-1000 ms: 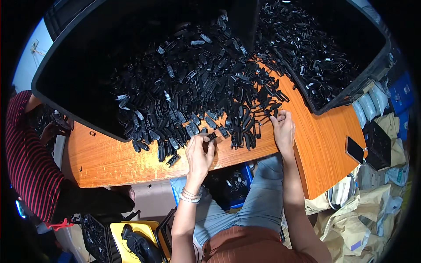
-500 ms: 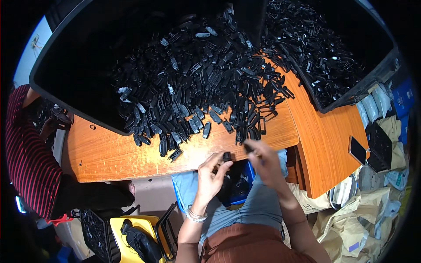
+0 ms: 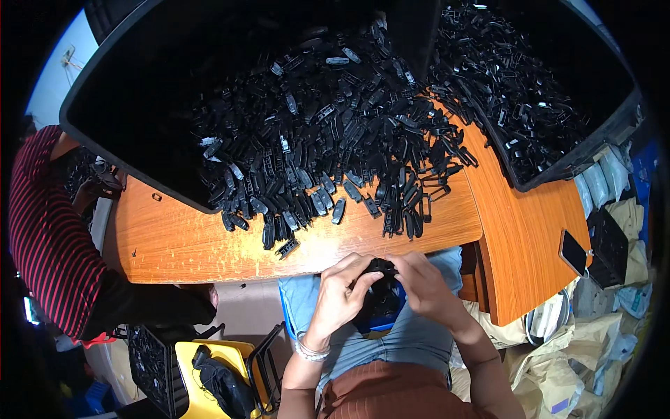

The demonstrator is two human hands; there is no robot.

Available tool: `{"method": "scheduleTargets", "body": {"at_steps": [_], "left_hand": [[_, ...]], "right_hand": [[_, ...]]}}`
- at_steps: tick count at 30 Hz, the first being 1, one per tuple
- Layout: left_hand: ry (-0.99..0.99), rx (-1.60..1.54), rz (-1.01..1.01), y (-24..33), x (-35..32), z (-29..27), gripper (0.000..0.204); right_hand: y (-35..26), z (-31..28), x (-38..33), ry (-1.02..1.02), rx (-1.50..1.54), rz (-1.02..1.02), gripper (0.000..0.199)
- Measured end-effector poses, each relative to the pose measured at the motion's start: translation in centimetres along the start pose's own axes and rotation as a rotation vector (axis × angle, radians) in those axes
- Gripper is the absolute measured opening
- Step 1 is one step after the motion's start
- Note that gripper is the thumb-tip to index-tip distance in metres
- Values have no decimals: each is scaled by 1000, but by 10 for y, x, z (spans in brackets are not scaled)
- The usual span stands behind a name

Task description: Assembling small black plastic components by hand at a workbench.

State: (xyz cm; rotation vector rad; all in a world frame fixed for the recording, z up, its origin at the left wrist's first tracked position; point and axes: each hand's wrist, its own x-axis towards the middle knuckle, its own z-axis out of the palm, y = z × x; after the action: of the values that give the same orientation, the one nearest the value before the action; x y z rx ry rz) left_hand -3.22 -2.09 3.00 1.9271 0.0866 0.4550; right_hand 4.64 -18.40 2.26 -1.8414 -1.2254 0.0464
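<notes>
My left hand [image 3: 343, 288] and my right hand [image 3: 427, 288] meet over my lap, just off the table's front edge. Both are closed on small black plastic parts [image 3: 380, 266] pressed together between the fingertips; their exact shape is mostly covered. Beyond my hands, a large heap of small black plastic parts [image 3: 307, 167] spills onto the wooden table [image 3: 195, 244], some long and clip-like, others open frames. Below my hands, between my legs, stands a blue bin [image 3: 382, 325] with black pieces inside.
Large black trays [image 3: 139, 178] rest on the table, the right one [image 3: 572, 171] heaped with black parts. A phone [image 3: 574, 253] lies at the right. Another person in a striped shirt [image 3: 52, 237] sits at the left. A yellow chair [image 3: 187, 359] and paper bags [image 3: 544, 377] stand nearby.
My right hand has come in from the right with a black part and now meets my left hand, bringing the parts together. The view has shifted slightly.
</notes>
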Motion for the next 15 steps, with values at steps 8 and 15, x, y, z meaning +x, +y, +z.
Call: {"method": "scheduleTargets", "body": {"at_steps": [8,15], "left_hand": [[-20,-217,-172,4,-7,24,16],[-119,-623,-432,-18,-22,12,19]], "right_hand": [[-8,17,-11,206,56,117,36],[9,26,-31,212,823,385,25]]}}
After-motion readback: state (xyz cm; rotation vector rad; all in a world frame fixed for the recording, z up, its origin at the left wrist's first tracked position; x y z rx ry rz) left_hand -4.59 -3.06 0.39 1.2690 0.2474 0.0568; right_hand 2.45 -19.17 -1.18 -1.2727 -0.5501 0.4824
